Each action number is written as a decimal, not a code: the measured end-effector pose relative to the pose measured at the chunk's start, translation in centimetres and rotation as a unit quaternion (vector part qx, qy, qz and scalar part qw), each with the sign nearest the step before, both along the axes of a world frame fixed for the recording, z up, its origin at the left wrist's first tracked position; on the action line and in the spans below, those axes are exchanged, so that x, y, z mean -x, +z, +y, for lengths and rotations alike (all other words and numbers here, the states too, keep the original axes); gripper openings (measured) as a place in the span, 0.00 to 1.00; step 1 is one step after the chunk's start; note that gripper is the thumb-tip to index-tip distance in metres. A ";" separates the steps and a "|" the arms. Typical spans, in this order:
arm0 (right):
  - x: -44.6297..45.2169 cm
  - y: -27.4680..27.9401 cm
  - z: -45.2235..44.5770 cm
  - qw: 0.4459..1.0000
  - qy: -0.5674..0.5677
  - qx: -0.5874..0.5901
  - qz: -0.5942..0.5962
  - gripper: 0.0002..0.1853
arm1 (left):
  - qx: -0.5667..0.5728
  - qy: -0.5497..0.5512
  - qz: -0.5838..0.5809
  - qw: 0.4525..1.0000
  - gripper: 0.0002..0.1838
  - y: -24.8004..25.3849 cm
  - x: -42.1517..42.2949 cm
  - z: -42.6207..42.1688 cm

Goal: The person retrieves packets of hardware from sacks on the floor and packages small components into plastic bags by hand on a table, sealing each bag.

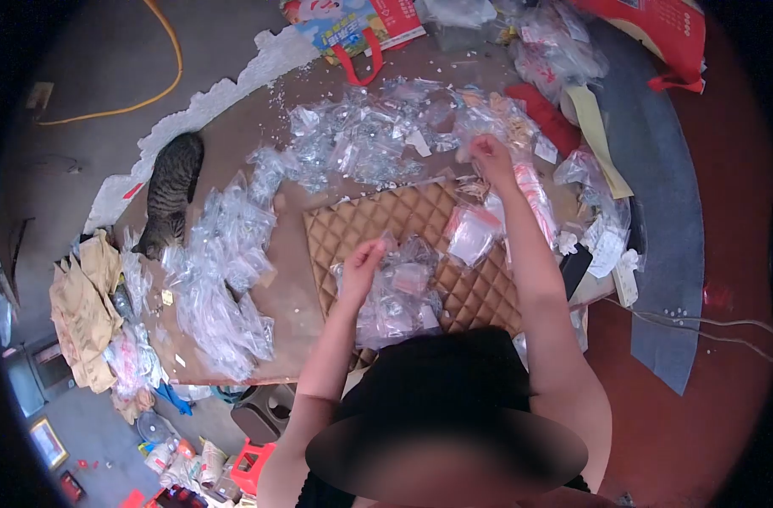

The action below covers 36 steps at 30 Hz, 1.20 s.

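Note:
My left hand (365, 261) is closed in a pinch on a small clear plastic bag (390, 240), above the quilted brown mat (353, 222). Below it, a heap of filled clear bags (395, 296) lies on the mat near my body. My right hand (491, 156) reaches farther out, its fingers drawn together at the edge of a pile of bags with tan contents (515, 127). What those fingers hold, if anything, is too small to make out. A stack of flat clear packets with red edges (474, 234) rests on the mat's right side.
Bags with small metallic-looking parts (353, 140) cover the table's far middle; more clear bags (226, 254) lie left. A tabby cat (173, 186) stands at the left edge. Brown paper (86, 305), a red cloth-like item (546, 118) and a colourful carrier bag (353, 25) surround them.

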State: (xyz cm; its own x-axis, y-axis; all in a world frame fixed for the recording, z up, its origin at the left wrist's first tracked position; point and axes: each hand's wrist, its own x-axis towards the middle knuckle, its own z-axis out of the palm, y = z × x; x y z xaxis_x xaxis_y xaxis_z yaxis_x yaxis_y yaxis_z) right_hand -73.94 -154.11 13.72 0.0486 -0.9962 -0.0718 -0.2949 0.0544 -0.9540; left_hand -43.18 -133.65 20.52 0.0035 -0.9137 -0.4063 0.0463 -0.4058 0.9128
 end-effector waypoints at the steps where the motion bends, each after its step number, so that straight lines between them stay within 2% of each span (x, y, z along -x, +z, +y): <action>1: 0.3 -0.1 0.0 0.969 -0.026 -0.099 -0.226 0.10 | -0.016 0.027 0.040 0.999 0.13 -0.3 -0.5 0.4; 2: 0.4 1.4 0.5 0.969 -0.025 -0.097 -0.224 0.10 | -0.014 0.027 0.042 0.999 0.13 -0.2 -1.0 0.7; 4: 0.4 6.8 2.3 0.929 -0.056 -0.176 -0.320 0.09 | -0.045 0.037 0.111 0.992 0.14 0.0 -1.6 1.1; 5: 0.7 7.7 2.7 0.930 -0.059 -0.173 -0.318 0.09 | -0.044 0.034 0.114 0.992 0.14 -0.1 -1.7 1.3; 7: 0.9 8.6 3.5 0.949 -0.021 -0.163 -0.268 0.08 | 0.032 -0.017 0.055 0.998 0.13 -0.6 -1.7 1.8; 8: 0.5 8.7 4.4 0.977 0.045 -0.140 -0.158 0.08 | 0.033 -0.017 0.056 0.998 0.13 0.6 -1.2 1.6; 9: -0.3 8.7 5.5 0.986 0.110 -0.113 -0.045 0.07 | 0.175 -0.096 -0.148 0.969 0.12 3.0 -0.2 1.0; 10: -1.8 8.1 7.2 0.979 0.180 -0.079 -0.052 0.07 | 0.304 -0.167 -0.341 0.874 0.11 4.8 0.7 0.6; 11: -3.7 7.8 9.0 0.966 0.249 -0.044 -0.059 0.07 | 0.304 -0.167 -0.341 0.874 0.11 5.4 1.5 0.3; 13: -6.7 11.5 11.5 0.893 0.391 -0.132 -0.181 0.05 | 0.285 -0.201 -0.237 0.907 0.11 6.0 2.5 -0.4; 14: -7.0 11.2 11.1 0.891 0.393 -0.133 -0.183 0.05 | 0.283 -0.200 -0.239 0.907 0.11 6.1 2.4 -0.7; 16: -7.6 10.3 9.6 0.944 0.315 -0.059 -0.083 0.08 | 0.162 -0.182 -0.184 0.952 0.11 6.1 2.0 -1.0; 17: -7.2 9.8 7.6 0.967 0.243 -0.059 0.043 0.12 | 0.158 -0.181 -0.184 0.953 0.11 5.9 1.6 -0.8; 19: -6.1 8.2 3.7 0.951 0.109 -0.031 0.288 0.13 | 0.100 -0.143 -0.195 0.965 0.10 5.4 0.8 -0.3; 21: -4.5 1.1 0.3 0.907 0.013 0.062 0.416 0.12 | 0.119 -0.109 -0.205 0.965 0.11 5.3 1.1 0.4; 23: -3.5 -2.0 -1.7 0.895 -0.007 0.101 0.434 0.13 | 0.134 -0.075 -0.215 0.964 0.11 5.5 1.0 0.9; 25: -2.4 -3.2 -3.4 0.881 -0.026 0.143 0.451 0.13 | 0.092 -0.025 -0.228 0.969 0.13 5.9 0.8 1.2; 27: -1.7 -3.0 -4.3 0.879 0.042 0.053 0.472 0.15 | 0.122 -0.055 -0.248 0.960 0.13 5.0 -0.7 1.7; 28: -1.5 -2.4 -4.1 0.879 0.042 0.055 0.472 0.15 | 0.155 -0.087 -0.266 0.947 0.13 4.5 -1.5 2.0; 29: -1.2 -0.2 -3.6 0.904 0.045 0.040 0.423 0.15 | 0.157 -0.088 -0.265 0.947 0.13 4.6 -1.8 2.1; 30: -0.9 1.2 -2.9 0.926 0.046 0.026 0.374 0.15 | 0.185 -0.071 -0.235 0.951 0.11 4.9 -1.9 2.2; 31: -0.2 1.6 -1.9 0.925 0.044 0.026 0.377 0.15 | 0.212 -0.055 -0.204 0.954 0.09 5.1 -2.0 2.6; 32: 1.0 2.0 -0.8 0.988 0.014 0.005 0.156 0.13 | 0.213 -0.057 -0.201 0.955 0.09 5.0 -2.0 3.1; 33: 2.0 2.6 0.3 0.997 -0.018 -0.013 -0.074 0.12 | 0.180 -0.010 -0.119 0.976 0.08 4.7 -2.0 3.4; 34: 3.1 3.2 1.7 0.997 -0.022 -0.011 -0.071 0.12 | 0.145 0.037 -0.037 0.988 0.07 4.5 -2.1 3.8; 36: 4.7 5.9 5.4 0.984 -0.028 -0.064 -0.163 0.16 | 0.122 0.060 0.001 0.991 0.06 3.9 -2.5 4.6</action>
State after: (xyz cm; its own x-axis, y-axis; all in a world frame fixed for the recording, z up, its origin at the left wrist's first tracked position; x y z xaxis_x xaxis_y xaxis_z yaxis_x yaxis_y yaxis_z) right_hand -78.63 -148.72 19.59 0.0344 -0.9820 -0.1857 0.0329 0.1868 -0.9818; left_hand -40.69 -129.09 24.45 0.1177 -0.9776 -0.1742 0.0828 -0.1652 0.9828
